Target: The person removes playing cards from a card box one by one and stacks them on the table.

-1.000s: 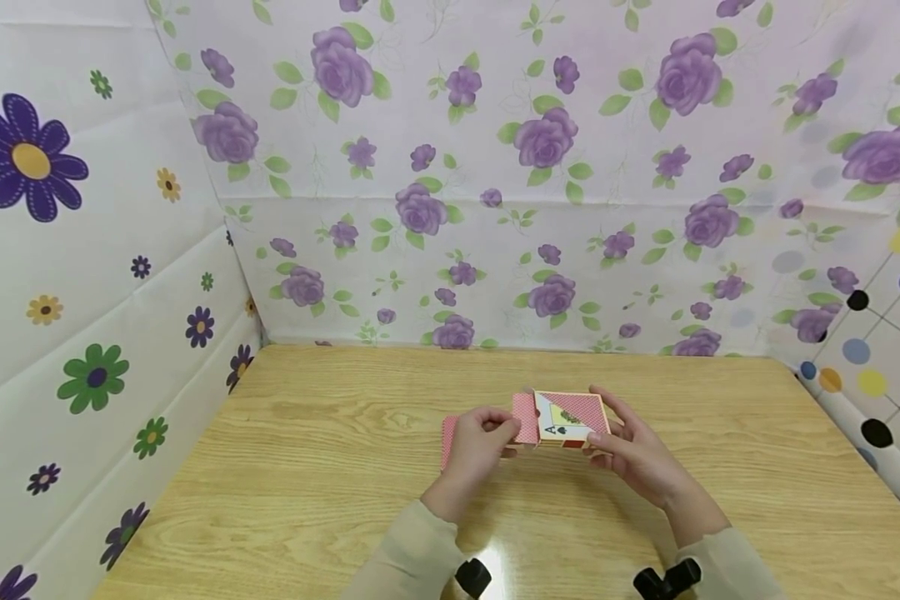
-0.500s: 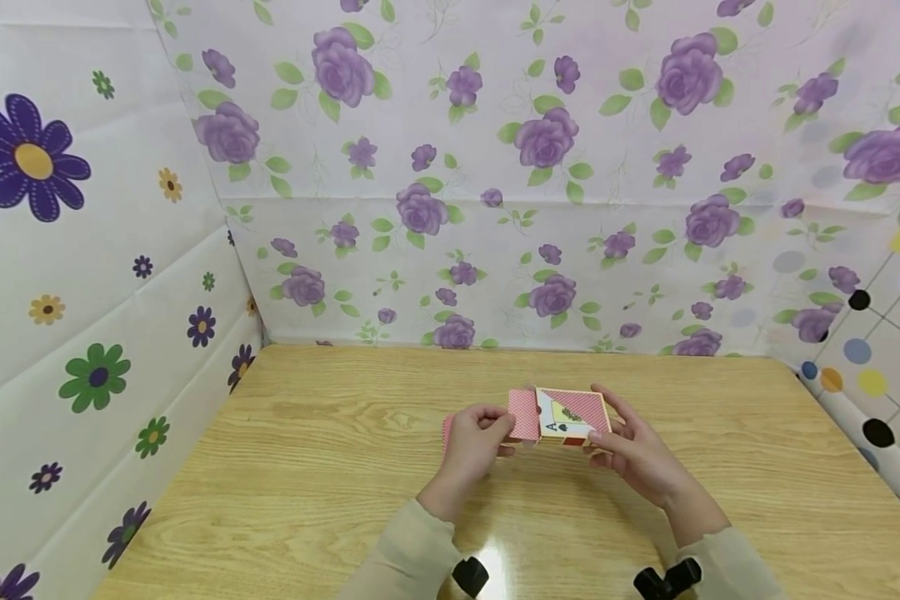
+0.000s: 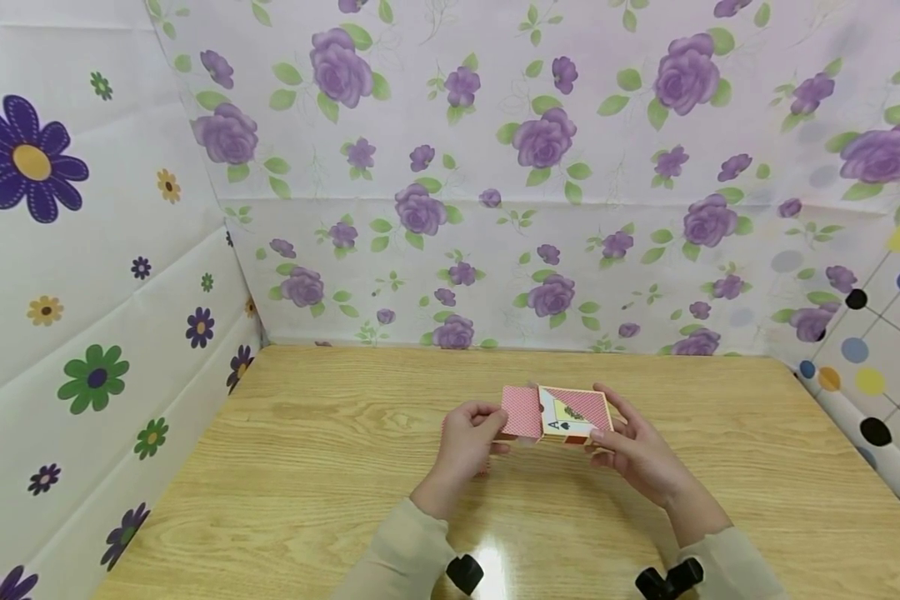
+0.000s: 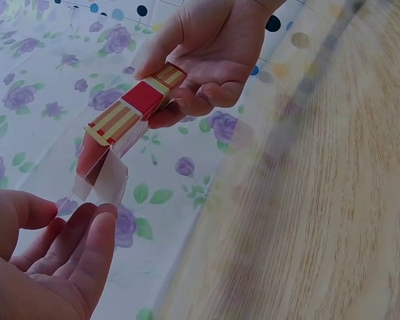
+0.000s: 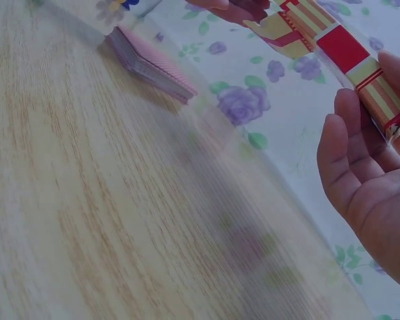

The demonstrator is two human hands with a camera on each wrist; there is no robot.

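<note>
My right hand (image 3: 630,454) grips a playing card box (image 3: 577,414), thumb on top, at its right end. The box's top shows an ace of spades and a red pattern. Its narrow side (image 4: 141,100) is striped yellow with a red patch. From the left end sticks a thin red-backed playing card (image 3: 520,412); I cannot tell whether it is single. My left hand (image 3: 467,442) pinches its outer edge between thumb and fingers. White end flaps (image 4: 111,180) stand open around it in the left wrist view. Both hands hold these above the table.
A stack of red-backed playing cards (image 5: 150,63) lies on the wood-grain table (image 3: 307,483), mostly hidden behind my left hand in the head view. Flowered cloth walls (image 3: 420,250) enclose the back and left; a dotted one stands at the right.
My left hand has moved slightly left, and more of the red-backed card shows outside the box. The right hand and box have shifted only a little to the right.
</note>
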